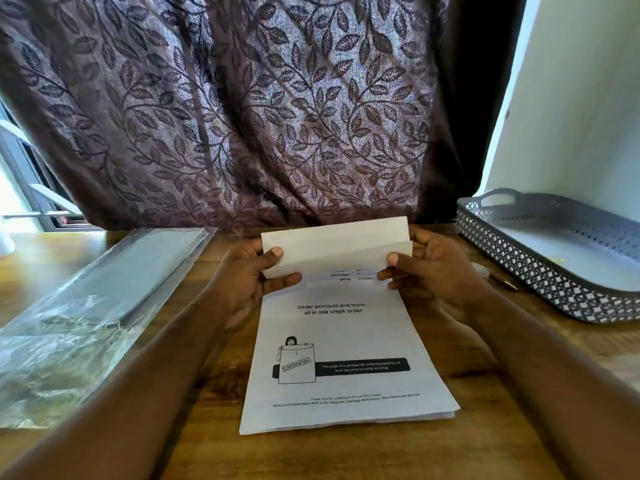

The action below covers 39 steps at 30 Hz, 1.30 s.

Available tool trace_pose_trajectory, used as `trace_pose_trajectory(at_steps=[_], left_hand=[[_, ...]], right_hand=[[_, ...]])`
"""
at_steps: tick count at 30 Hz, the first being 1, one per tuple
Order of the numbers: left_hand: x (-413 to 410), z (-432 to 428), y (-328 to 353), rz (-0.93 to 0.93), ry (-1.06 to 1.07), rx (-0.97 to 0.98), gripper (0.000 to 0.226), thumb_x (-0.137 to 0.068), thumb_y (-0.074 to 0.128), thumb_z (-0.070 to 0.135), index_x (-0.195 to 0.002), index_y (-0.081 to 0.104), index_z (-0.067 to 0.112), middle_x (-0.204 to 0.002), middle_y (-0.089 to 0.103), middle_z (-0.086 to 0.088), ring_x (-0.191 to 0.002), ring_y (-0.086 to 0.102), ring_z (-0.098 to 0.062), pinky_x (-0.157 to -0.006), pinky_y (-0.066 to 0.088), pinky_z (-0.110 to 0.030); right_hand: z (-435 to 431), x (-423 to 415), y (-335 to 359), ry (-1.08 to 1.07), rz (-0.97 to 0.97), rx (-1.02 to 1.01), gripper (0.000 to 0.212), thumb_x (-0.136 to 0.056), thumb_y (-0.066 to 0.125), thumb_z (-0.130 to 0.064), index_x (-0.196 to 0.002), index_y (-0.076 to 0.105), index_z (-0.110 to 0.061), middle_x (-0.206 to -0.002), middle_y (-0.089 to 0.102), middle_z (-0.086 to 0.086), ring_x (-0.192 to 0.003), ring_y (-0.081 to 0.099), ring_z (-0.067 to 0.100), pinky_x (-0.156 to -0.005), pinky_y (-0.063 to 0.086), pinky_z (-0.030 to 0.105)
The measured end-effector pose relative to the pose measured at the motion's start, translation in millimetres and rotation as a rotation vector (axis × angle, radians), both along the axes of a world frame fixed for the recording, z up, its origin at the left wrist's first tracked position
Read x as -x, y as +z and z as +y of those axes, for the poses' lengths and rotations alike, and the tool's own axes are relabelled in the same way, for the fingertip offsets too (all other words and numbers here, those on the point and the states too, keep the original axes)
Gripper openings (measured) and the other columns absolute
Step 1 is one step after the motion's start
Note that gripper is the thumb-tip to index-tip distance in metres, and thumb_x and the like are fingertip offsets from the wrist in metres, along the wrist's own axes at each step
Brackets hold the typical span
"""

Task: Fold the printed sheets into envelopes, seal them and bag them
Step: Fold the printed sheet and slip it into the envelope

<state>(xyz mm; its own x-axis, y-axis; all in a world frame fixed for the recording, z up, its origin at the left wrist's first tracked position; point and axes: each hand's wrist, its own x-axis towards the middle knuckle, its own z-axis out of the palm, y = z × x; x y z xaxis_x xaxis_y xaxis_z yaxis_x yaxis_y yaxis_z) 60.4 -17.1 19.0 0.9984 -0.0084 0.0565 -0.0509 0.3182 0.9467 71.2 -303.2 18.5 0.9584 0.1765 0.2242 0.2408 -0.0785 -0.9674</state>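
We saw a thin stack of printed sheets (pixel 349 327) lying flat, print up, with a drawing stamped CONFIDENTIAL. Over its far end a folded sheet (pixel 337 245), blank white outside, was held up, partly folded. Clear plastic bags (pixel 114 271) lay well left

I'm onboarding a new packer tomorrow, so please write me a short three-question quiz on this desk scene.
1. True or false: the folded white paper is held by the left hand alone.
2. Which stands to the right of the printed stack? A) grey perforated tray B) stapler C) cardboard box
3. Fill in: the clear plastic bags lie to the ____ of the printed stack.

Key: 1 false, the right hand pinches it too; 2 A; 3 left.
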Motion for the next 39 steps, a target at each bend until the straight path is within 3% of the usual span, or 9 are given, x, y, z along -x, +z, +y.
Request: trace_pose_trajectory(at_steps=[6,11,15,19,24,28,33,39], left_hand=[[4,-3,3,-0.012,-0.034,-0.022,0.028,-0.094,0.057,0.035,-0.107,0.068,0.013,-0.101,0.076,-0.006,-0.095,0.074,-0.028,-0.069,0.064,-0.04],[4,-2,0,-0.093,-0.052,-0.224,0.028,-0.092,0.064,0.01,-0.12,0.061,0.013,-0.107,0.076,-0.011,-0.09,0.075,-0.034,-0.061,0.062,-0.028],[9,-11,2,-0.117,0.003,-0.133,0.026,-0.095,0.063,0.006,-0.12,0.062,0.01,-0.104,0.077,-0.011,-0.088,0.076,-0.034,-0.064,0.062,-0.027],[18,-35,1,-0.142,-0.049,-0.063,0.03,-0.094,0.064,0.005,-0.123,0.06,0.008,-0.106,0.076,-0.014,-0.088,0.075,-0.033,-0.065,0.061,-0.026],[28,-54,0,-0.169,-0.088,-0.08,0.029,-0.093,0.066,0.006,-0.121,0.063,0.011,-0.104,0.077,-0.01,-0.086,0.076,-0.028,-0.066,0.062,-0.026],[28,-52,1,-0.173,-0.089,-0.09,0.029,-0.092,0.065,0.005,-0.12,0.063,0.013,-0.105,0.077,-0.01,-0.087,0.076,-0.031,-0.066,0.062,-0.026],[24,-45,4,-0.163,-0.072,-0.094,0.025,-0.092,0.064,0.001,-0.11,0.065,0.019,-0.104,0.077,-0.01,-0.086,0.076,-0.033,-0.066,0.063,-0.026],[20,-37,6,-0.178,-0.048,-0.115,0.026,-0.093,0.063,-0.001,-0.114,0.065,0.014,-0.103,0.077,-0.01,-0.084,0.076,-0.034,-0.065,0.063,-0.027]], right_hand=[[1,0,-2,-0.061,0.006,-0.002,0.03,-0.095,0.065,-0.013,-0.125,0.063,-0.013,-0.105,0.078,0.005,-0.083,0.077,0.032,-0.071,0.064,0.037],[4,1,-2,-0.069,-0.002,-0.045,0.031,-0.096,0.063,-0.017,-0.126,0.063,-0.011,-0.104,0.078,0.006,-0.082,0.077,0.032,-0.07,0.063,0.036],[10,7,2,0.025,0.033,-0.248,0.034,-0.092,0.062,-0.025,-0.121,0.064,-0.006,-0.111,0.075,0.019,-0.09,0.076,0.035,-0.076,0.064,0.041],[33,15,0,0.188,0.099,-0.272,0.057,-0.083,0.066,-0.035,-0.134,0.054,-0.011,-0.119,0.073,0.014,-0.109,0.071,0.033,-0.083,0.062,0.048],[52,24,-6,0.233,0.11,-0.24,0.05,-0.09,0.057,-0.036,-0.138,0.052,-0.023,-0.126,0.07,0.01,-0.112,0.07,0.03,-0.088,0.059,0.054],[49,22,-8,0.169,0.106,-0.235,0.054,-0.088,0.059,-0.037,-0.14,0.049,-0.022,-0.126,0.07,0.011,-0.112,0.07,0.03,-0.085,0.06,0.054],[35,13,-2,0.07,0.117,-0.367,0.038,-0.091,0.06,-0.03,-0.128,0.055,-0.02,-0.12,0.072,0.014,-0.11,0.07,0.033,-0.083,0.06,0.056],[20,8,5,-0.001,0.115,-0.465,0.026,-0.102,0.051,-0.027,-0.125,0.058,-0.017,-0.119,0.073,0.015,-0.106,0.072,0.034,-0.078,0.062,0.051]])
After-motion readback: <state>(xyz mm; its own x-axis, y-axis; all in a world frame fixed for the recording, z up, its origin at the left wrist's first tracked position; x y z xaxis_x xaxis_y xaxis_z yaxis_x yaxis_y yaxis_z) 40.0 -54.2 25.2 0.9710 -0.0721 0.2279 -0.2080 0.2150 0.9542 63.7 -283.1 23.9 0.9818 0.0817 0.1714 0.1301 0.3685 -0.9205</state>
